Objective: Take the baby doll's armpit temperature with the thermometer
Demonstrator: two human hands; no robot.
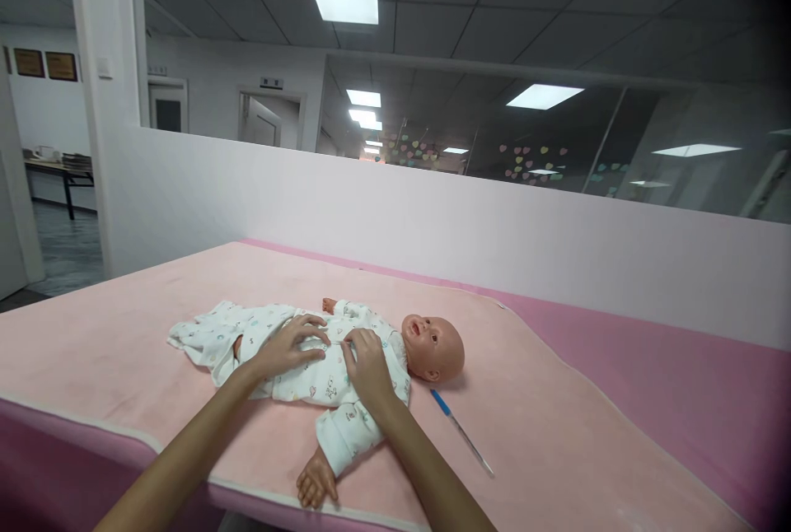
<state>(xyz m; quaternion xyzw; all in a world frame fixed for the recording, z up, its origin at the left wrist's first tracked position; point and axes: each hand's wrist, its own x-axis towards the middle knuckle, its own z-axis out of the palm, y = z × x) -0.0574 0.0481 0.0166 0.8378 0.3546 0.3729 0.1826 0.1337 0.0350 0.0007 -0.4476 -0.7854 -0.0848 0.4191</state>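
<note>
A baby doll (434, 348) lies on its back on a pink padded sheet (544, 433), head to the right. It wears a white long-sleeved baby shirt (302, 384) with small prints, and matching trousers (216, 334) cover its legs. My left hand (293, 348) rests on the shirt at the belly, thumb and fingers apart. Over the chest, my right hand (369, 363) has its thumb and fingertips together at the shirt's front, seemingly pinching the fabric; the exact grip is partly hidden. Beside the doll's head lies a blue-and-clear pen-like stick (462, 431).
A low white wall (432, 227) with glass above borders the far side of the table. Darker pink cloth (667, 359) shows along the right. At the left is a doorway, with a black-legged table (65, 170) beyond it.
</note>
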